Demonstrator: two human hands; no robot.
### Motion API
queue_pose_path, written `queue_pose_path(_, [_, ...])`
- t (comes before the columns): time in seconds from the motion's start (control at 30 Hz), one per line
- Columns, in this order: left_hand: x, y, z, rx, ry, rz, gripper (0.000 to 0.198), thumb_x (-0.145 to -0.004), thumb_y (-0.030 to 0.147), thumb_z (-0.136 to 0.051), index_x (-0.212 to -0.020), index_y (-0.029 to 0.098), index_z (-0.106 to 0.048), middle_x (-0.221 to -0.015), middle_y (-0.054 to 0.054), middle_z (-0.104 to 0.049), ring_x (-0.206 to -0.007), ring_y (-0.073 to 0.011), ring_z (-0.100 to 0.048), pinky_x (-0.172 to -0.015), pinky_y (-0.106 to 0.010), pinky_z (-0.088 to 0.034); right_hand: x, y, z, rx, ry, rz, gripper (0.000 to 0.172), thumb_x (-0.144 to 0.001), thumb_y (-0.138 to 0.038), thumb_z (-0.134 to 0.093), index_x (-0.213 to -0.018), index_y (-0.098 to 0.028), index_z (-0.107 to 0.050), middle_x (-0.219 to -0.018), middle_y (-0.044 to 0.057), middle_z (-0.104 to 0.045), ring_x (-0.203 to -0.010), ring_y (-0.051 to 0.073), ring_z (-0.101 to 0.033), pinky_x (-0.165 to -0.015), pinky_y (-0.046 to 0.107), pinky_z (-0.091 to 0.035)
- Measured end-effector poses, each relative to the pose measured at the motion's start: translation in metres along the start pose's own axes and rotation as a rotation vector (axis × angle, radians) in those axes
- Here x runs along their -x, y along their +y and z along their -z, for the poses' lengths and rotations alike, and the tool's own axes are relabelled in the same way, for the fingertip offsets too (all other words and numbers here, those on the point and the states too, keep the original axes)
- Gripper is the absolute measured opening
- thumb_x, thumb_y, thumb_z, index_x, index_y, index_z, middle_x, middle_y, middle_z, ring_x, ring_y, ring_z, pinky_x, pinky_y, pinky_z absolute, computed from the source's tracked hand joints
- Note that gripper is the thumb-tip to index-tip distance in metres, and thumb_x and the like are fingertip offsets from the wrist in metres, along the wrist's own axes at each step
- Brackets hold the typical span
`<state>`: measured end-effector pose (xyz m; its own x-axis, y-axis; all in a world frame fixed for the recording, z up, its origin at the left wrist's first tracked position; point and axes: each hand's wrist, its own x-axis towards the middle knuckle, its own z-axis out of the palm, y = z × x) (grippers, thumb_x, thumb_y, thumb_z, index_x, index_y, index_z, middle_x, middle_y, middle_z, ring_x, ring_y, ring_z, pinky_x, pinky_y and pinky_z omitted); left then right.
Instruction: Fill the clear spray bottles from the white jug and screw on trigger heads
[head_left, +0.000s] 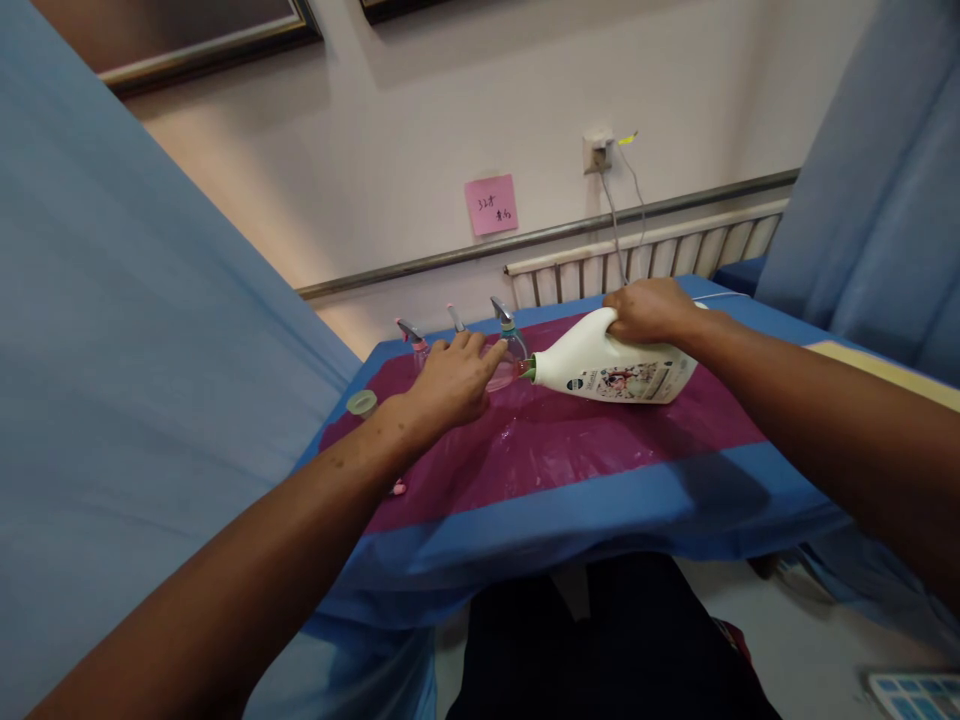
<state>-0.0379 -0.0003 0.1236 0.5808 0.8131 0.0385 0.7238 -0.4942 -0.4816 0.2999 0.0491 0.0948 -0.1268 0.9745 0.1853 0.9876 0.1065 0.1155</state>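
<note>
My right hand (651, 310) is wrapped around the handle of a large cream detergent bottle (634, 372) with a printed floral label. The detergent bottle lies tipped nearly on its side, its green spout (530, 369) pointing left. At the spout is the mouth of a clear pinkish bottle (501, 376), tilted toward it. My left hand (459, 378) grips this clear bottle and hides much of it. Just behind stands a clear spray bottle (513, 338) with a grey trigger head. A pink-collared spray bottle (418, 350) stands to the left, partly covered by my hand.
A purple sheet (555, 450) covers part of the blue-draped table (570, 510). A pale green cap (362, 403) sits at its left, and a small pink piece (398, 488) lies near my left forearm. Blue curtains hang on both sides; a wall socket (598, 153) with cords is behind.
</note>
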Motion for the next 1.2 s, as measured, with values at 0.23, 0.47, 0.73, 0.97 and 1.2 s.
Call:
queue_pose_path(0.23, [-0.002,-0.001,0.003,-0.008,0.005,-0.028,0.082,-0.094,0.016,-0.066,-0.173,0.023,-0.044,-0.161,-0.021,-0.059,-0.143,-0.0429,-0.056,-0.108,-0.054,-0.054,-0.001,0.000,-0.001,-0.011,0.005,-0.002,0.042,-0.097,-0.050,-0.061,-0.123,-0.028,-0.084,-0.117,0.013,-0.085,-0.102,0.033,-0.075,-0.078,0.037,-0.046])
queue_pose_path(0.47, [-0.004,-0.001,0.003,-0.020,-0.008,-0.048,0.083,-0.095,0.016,-0.065,-0.174,0.020,-0.043,-0.161,-0.023,-0.059,-0.145,-0.0437,-0.056,-0.109,-0.056,-0.053,-0.001,-0.001,0.000,-0.036,0.002,0.023,0.039,-0.097,-0.047,-0.061,-0.122,-0.027,-0.084,-0.116,0.014,-0.084,-0.102,0.034,-0.076,-0.080,0.040,-0.047])
queue_pose_path(0.73, [-0.006,-0.002,0.001,-0.030,0.002,-0.058,0.085,-0.093,0.015,-0.067,-0.174,0.027,-0.043,-0.159,-0.019,-0.061,-0.143,-0.0429,-0.056,-0.109,-0.055,-0.053,-0.004,0.000,-0.002,-0.024,-0.008,0.026,0.039,-0.098,-0.049,-0.062,-0.123,-0.028,-0.083,-0.115,0.013,-0.084,-0.101,0.033,-0.074,-0.080,0.040,-0.049])
queue_pose_path(0.97, [-0.008,0.000,0.004,-0.041,-0.004,-0.067,0.081,-0.095,0.014,-0.066,-0.173,0.022,-0.045,-0.155,-0.021,-0.063,-0.142,-0.0435,-0.057,-0.109,-0.055,-0.052,-0.003,0.000,-0.003,-0.038,0.004,0.028,0.037,-0.096,-0.047,-0.064,-0.121,-0.027,-0.083,-0.115,0.014,-0.084,-0.102,0.034,-0.075,-0.081,0.041,-0.049])
queue_pose_path(1.2, [-0.010,-0.001,0.010,-0.069,-0.008,-0.097,0.078,-0.097,0.016,-0.065,-0.172,0.021,-0.045,-0.155,-0.020,-0.063,-0.139,-0.0419,-0.059,-0.108,-0.054,-0.051,-0.002,-0.001,-0.001,-0.078,-0.007,0.029,0.035,-0.094,-0.047,-0.068,-0.118,-0.028,-0.084,-0.114,0.015,-0.084,-0.105,0.036,-0.075,-0.085,0.044,-0.050])
